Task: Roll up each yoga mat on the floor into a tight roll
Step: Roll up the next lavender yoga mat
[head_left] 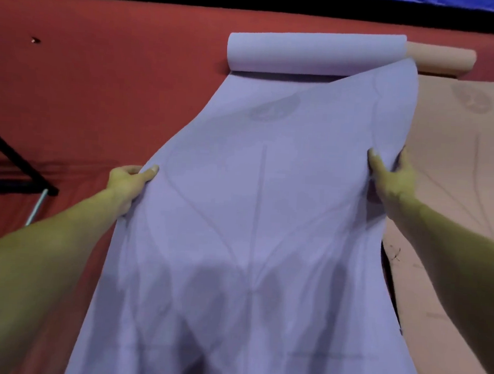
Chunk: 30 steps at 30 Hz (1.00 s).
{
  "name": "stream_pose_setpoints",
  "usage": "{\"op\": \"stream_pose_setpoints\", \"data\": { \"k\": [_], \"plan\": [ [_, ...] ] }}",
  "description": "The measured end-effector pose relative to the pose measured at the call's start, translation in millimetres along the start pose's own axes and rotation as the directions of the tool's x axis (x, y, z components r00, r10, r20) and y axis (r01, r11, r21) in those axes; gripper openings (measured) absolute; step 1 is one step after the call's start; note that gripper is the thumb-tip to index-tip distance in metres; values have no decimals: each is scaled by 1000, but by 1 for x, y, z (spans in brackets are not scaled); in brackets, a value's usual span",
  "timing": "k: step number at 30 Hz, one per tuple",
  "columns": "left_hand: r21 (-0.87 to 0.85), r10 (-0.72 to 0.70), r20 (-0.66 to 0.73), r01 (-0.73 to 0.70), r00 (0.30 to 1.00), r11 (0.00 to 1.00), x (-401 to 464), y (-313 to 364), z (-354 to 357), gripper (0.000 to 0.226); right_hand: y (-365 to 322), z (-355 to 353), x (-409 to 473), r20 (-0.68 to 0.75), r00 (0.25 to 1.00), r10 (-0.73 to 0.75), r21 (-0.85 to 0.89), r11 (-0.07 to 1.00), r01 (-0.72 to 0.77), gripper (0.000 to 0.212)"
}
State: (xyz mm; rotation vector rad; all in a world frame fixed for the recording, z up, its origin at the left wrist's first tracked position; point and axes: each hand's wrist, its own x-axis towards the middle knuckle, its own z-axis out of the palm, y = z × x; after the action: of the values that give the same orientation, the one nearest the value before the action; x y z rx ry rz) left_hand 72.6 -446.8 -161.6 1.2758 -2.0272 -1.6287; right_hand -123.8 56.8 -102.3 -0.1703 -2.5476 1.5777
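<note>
Lilac yoga mat (255, 216), far end rolled, lifted off red floor covering (87, 90); left hand (129, 184) and right hand (393, 178) pinch opposite edges (peach mat (458, 170) alongside).

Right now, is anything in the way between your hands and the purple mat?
No. The left hand and right hand already grip the side edges of the lilac foam yoga mat, lifting it; nothing visible sits between them.
</note>
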Motion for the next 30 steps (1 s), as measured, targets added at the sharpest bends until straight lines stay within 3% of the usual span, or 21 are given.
{"op": "stream_pose_setpoints", "data": {
  "k": [4,9,12,14,17,20,22,26,30],
  "plan": [
    [-39,102,-89,-106,991,994,-7,-3,-14,31,8,24,-10,59,984,167,-290,946,-143,77],
    [49,116,-315,-106,942,993,-38,-74,-89,28,-25,91,-50,276,959,60,-444,893,72,65],
    [107,97,-408,-58,908,993,-46,-105,-108,33,-36,110,-61,283,956,83,-508,858,76,60],
    [221,109,-315,-39,943,974,-39,-102,-95,31,-20,94,-58,202,972,123,-604,797,25,51],
    [508,32,-47,-4,998,861,-41,-84,-70,36,25,54,-51,152,968,199,-694,719,-39,43],
    [736,85,-44,-26,995,676,-57,-61,-57,45,62,37,-37,209,917,341,-790,611,-47,87],
    [746,149,-30,-77,988,661,-75,-51,-47,53,63,37,-46,206,904,375,-810,584,-57,101],
    [622,278,223,-355,935,698,-119,-38,-27,38,24,36,-95,342,913,221,-748,652,122,74],
    [426,315,373,-463,873,778,-204,-1,-14,22,-26,10,-157,528,844,96,-630,710,314,66]
  ]
}}
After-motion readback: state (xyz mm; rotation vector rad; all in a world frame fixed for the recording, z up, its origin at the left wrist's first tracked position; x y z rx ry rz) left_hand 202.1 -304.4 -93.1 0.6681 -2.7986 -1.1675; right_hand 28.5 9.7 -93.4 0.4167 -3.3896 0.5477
